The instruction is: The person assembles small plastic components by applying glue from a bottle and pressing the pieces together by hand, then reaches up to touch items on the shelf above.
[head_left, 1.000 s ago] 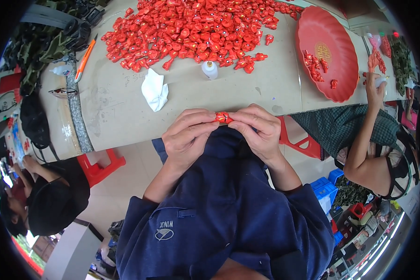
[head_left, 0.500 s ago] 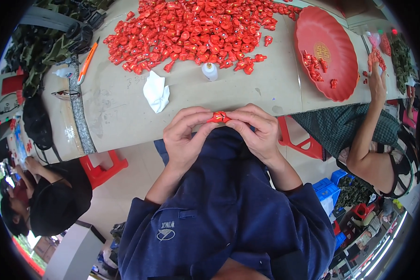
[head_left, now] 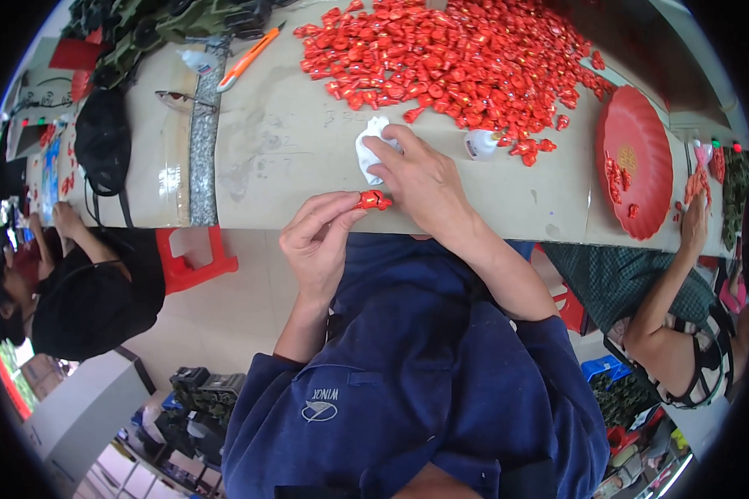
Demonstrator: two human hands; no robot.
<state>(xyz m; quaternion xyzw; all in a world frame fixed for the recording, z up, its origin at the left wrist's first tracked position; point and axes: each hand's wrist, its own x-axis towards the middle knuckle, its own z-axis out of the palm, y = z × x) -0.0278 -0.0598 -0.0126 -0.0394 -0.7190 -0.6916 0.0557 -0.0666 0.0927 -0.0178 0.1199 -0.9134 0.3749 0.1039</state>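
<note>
My left hand [head_left: 316,241] is closed, pinching one end of a small glossy red figurine [head_left: 374,200] just above the table's front edge. Its other end points toward my right hand [head_left: 424,175], which is over the crumpled white tissue [head_left: 369,156]. The fingers there are bent and apart, with their tips on or just over the tissue, partly covering it. A small white bottle [head_left: 480,145] stands to the right of this hand. Behind both hands lies a large pile of similar red figurines [head_left: 449,62].
A red scalloped tray [head_left: 653,158] with a few red pieces sits at the right. An orange utility knife [head_left: 250,60], sunglasses [head_left: 183,101] and a black cap-like item [head_left: 102,141] lie on the left. Co-workers sit on both sides, one hand [head_left: 696,220] near the tray.
My right hand has let go of the figurine and moved to the tissue. The left still holds the figurine. The whole view has shifted and turned, moving the table things rightward.
</note>
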